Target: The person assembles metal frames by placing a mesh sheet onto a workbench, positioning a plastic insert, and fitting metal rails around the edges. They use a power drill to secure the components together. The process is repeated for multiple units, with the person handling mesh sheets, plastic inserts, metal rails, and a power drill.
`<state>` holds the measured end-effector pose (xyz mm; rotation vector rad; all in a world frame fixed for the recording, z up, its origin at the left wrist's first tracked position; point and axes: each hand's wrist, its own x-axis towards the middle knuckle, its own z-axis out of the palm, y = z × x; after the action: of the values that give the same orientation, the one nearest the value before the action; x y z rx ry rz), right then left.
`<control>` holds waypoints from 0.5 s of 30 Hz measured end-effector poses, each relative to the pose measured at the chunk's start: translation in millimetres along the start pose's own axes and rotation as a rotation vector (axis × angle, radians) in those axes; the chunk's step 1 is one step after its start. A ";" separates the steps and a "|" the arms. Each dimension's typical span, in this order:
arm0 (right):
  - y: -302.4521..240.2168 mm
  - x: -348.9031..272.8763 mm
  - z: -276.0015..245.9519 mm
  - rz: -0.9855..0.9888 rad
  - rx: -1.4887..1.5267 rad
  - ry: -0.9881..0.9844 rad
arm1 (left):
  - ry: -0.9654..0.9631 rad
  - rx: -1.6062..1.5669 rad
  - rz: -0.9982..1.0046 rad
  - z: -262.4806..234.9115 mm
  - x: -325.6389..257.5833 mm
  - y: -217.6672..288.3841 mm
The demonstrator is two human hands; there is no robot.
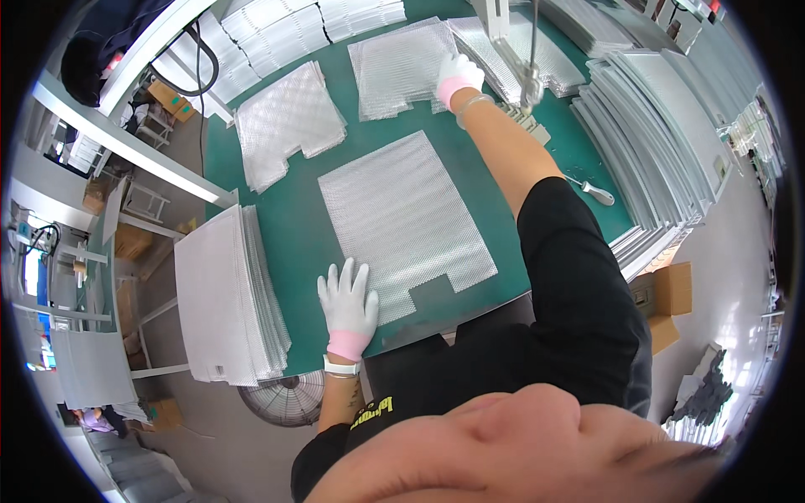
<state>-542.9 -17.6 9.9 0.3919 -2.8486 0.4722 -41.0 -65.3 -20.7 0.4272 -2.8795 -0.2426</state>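
A silvery mesh sheet (407, 222) with a notch in its near edge lies flat on the green tabletop (293, 226) in front of me. My left hand (348, 306), in a white glove with a pink cuff, rests on its near left corner with fingers spread. Reaching far across the table, my right hand (459, 77), gloved alike, is closed at the right edge of a stack of similar mesh sheets (394, 67). Its fingers appear to pinch the edge of a sheet there, though the fingertips are partly hidden.
More mesh stacks lie at the far left (289, 121) and the table's left edge (222, 293). Right of my arm are a metal machine arm (528, 84), a white-handled screwdriver (597, 194) and tall piled panels (654, 134). A floor fan (289, 398) stands below the table.
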 end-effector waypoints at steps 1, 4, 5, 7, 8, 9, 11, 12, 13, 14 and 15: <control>5.8 8.4 0.8 -0.055 0.033 0.081 | 0.005 -0.002 0.009 1.9 1.8 -1.2; -1.0 8.1 -17.5 -0.235 0.373 0.275 | 0.013 -0.002 -0.008 2.3 -4.7 -1.4; -12.0 4.5 -37.9 -0.292 0.649 0.307 | 0.018 0.000 -0.030 2.0 -9.1 -2.1; -10.3 5.9 -49.2 -0.343 1.044 0.307 | 0.016 0.005 -0.041 -0.6 -12.0 -1.3; 1.7 19.4 -37.7 -0.352 1.160 0.281 | 0.014 0.005 -0.032 -1.0 -8.1 -0.3; 19.6 37.1 -22.6 -0.359 1.267 0.262 | 0.012 0.000 -0.012 -0.6 -2.2 0.9; 60.1 65.5 -1.5 -0.366 1.472 0.227 | 0.042 -0.020 0.046 4.6 9.9 1.9; 46.3 52.8 2.6 -0.269 1.456 0.086 | 0.044 -0.008 0.020 6.1 4.9 -1.1; 34.9 39.4 1.8 -0.179 1.423 -0.052 | 0.047 -0.002 -0.002 7.9 -0.8 -2.8; 11.2 4.9 -4.8 -0.004 1.230 -0.269 | 0.045 0.016 -0.045 7.3 -12.0 -5.5; 13.3 -1.3 -8.2 0.057 0.733 -0.318 | 0.051 0.016 -0.035 6.8 -10.8 -5.2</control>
<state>-544.2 -2.4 13.3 0.5416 -2.8787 1.6000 -31.1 -66.0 -30.3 0.4801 -2.8277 -0.2117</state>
